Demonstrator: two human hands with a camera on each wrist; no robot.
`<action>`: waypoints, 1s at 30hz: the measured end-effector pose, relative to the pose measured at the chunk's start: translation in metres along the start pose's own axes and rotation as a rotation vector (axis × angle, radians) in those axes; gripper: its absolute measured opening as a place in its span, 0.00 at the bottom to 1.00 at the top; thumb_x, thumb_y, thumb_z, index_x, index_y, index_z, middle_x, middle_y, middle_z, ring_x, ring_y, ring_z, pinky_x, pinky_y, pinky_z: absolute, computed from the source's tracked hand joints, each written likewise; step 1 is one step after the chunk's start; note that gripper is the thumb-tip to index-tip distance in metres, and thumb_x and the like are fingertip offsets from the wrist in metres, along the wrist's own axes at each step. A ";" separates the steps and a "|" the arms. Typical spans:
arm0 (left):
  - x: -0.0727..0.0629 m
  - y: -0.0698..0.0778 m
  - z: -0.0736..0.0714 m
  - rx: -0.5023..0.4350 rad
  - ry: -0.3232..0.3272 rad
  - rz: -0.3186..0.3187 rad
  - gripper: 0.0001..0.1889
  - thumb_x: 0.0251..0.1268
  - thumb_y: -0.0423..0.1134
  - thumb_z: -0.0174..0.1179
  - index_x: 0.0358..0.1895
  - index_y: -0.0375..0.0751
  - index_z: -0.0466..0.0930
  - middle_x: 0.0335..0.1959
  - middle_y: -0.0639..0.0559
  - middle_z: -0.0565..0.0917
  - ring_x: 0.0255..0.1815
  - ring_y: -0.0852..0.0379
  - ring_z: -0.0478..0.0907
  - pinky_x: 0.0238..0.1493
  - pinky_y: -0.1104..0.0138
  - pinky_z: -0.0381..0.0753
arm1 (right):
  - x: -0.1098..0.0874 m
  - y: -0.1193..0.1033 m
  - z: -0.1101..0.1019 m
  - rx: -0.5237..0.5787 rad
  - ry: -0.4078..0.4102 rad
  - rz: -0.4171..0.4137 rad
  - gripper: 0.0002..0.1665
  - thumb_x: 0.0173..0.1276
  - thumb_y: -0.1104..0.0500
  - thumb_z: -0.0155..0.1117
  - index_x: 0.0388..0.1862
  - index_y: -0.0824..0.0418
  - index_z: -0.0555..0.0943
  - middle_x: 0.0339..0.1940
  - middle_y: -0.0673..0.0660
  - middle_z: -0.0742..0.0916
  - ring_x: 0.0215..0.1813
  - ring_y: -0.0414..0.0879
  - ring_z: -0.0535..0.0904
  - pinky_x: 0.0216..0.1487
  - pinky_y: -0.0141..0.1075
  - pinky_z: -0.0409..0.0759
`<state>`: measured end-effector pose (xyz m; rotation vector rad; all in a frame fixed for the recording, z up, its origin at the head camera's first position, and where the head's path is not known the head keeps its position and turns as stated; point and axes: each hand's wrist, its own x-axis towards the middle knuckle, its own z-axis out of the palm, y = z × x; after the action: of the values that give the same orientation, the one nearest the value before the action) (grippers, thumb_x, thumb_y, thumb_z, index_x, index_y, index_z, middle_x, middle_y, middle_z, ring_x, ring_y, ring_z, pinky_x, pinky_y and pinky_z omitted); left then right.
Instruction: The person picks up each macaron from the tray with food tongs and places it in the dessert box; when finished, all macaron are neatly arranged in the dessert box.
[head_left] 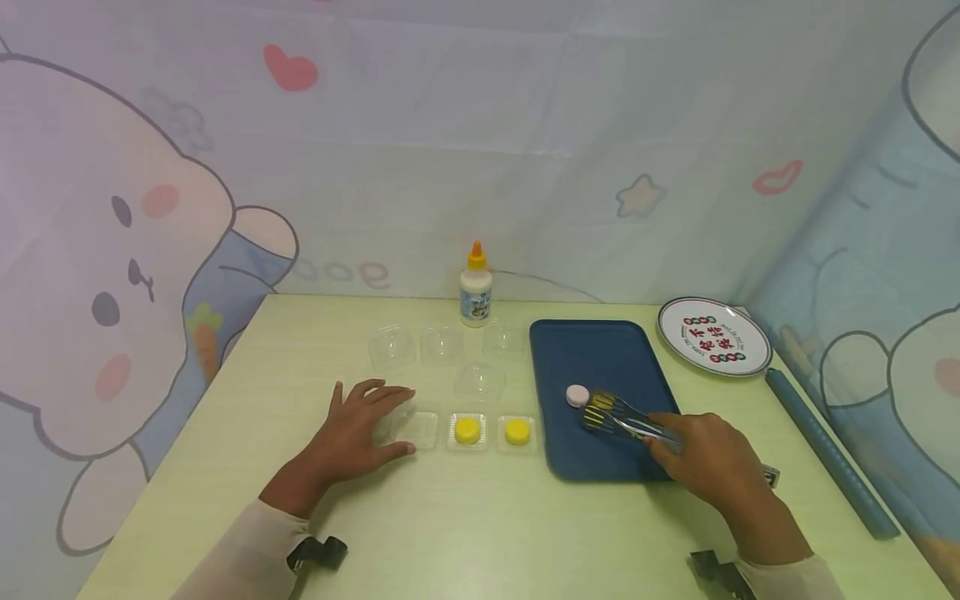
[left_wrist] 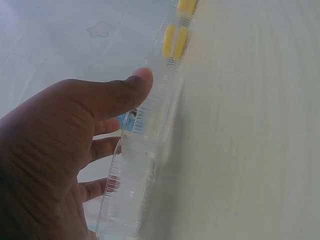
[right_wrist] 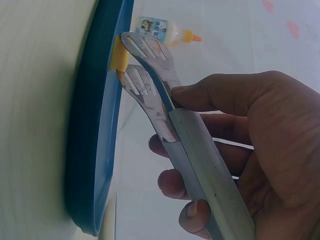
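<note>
- Though its fingers are spread and curled round nothing, the left hand [head_left: 363, 433] lies at an empty clear container [head_left: 416, 429], thumb on the near side and fingers behind, perhaps to steady it; contact I cannot tell.
- Behind stand four clear plastic pieces [head_left: 441, 346], seemingly set back to leave the front row within reach.
- Two clear containers [head_left: 453, 444] follow in that row, each with a yellow disc [head_left: 467, 431], its walls likely keeping the disc from sliding.
- A bottle [head_left: 476, 300] stands upright by the wall.
- The blue tray [head_left: 592, 350] bears a pale disc [head_left: 577, 395] and a yellow piece [right_wrist: 119, 54] at the tongs' tips; whether it is clasped I cannot tell.
- The right hand [head_left: 708, 458] has its fingers wrapped round the tongs [head_left: 637, 427], presumably for control of the tips.
- Beyond lie a plate [head_left: 678, 333] and a blue-grey bar [head_left: 832, 454], apparently out of the way.
</note>
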<state>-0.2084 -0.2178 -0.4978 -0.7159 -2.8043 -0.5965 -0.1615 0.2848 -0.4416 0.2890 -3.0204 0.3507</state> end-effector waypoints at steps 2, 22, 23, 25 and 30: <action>0.000 0.000 0.000 -0.004 -0.003 -0.002 0.39 0.61 0.57 0.80 0.75 0.51 0.80 0.72 0.49 0.84 0.79 0.37 0.71 0.74 0.13 0.50 | 0.000 0.000 0.000 0.003 -0.007 0.003 0.24 0.71 0.49 0.75 0.63 0.56 0.90 0.45 0.63 0.94 0.33 0.47 0.78 0.27 0.44 0.73; 0.001 0.001 -0.001 0.015 -0.006 -0.002 0.39 0.61 0.58 0.79 0.75 0.51 0.80 0.72 0.48 0.84 0.78 0.37 0.72 0.74 0.13 0.51 | 0.000 0.002 -0.001 -0.009 -0.008 0.000 0.24 0.71 0.50 0.76 0.63 0.56 0.90 0.45 0.64 0.94 0.33 0.47 0.77 0.28 0.44 0.73; 0.000 0.000 0.000 0.018 -0.003 0.000 0.39 0.61 0.58 0.79 0.75 0.51 0.80 0.72 0.48 0.84 0.78 0.36 0.72 0.73 0.13 0.51 | 0.000 0.001 -0.002 -0.010 -0.007 -0.002 0.24 0.71 0.50 0.76 0.63 0.56 0.90 0.44 0.63 0.94 0.32 0.46 0.77 0.28 0.44 0.72; -0.001 0.000 0.001 0.012 -0.004 -0.003 0.40 0.60 0.57 0.80 0.75 0.50 0.80 0.73 0.48 0.84 0.78 0.36 0.72 0.74 0.13 0.50 | -0.001 0.001 -0.003 -0.006 -0.006 -0.004 0.24 0.71 0.51 0.76 0.63 0.56 0.90 0.42 0.62 0.94 0.31 0.46 0.76 0.27 0.43 0.71; 0.000 -0.002 0.001 -0.001 -0.011 -0.001 0.41 0.60 0.58 0.80 0.76 0.50 0.79 0.74 0.49 0.83 0.80 0.37 0.71 0.75 0.13 0.49 | -0.003 0.000 -0.005 0.001 0.004 -0.009 0.24 0.72 0.50 0.76 0.64 0.55 0.90 0.41 0.60 0.94 0.30 0.45 0.75 0.26 0.41 0.69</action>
<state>-0.2090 -0.2187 -0.4998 -0.7195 -2.8150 -0.5963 -0.1584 0.2865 -0.4369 0.3020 -3.0142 0.3510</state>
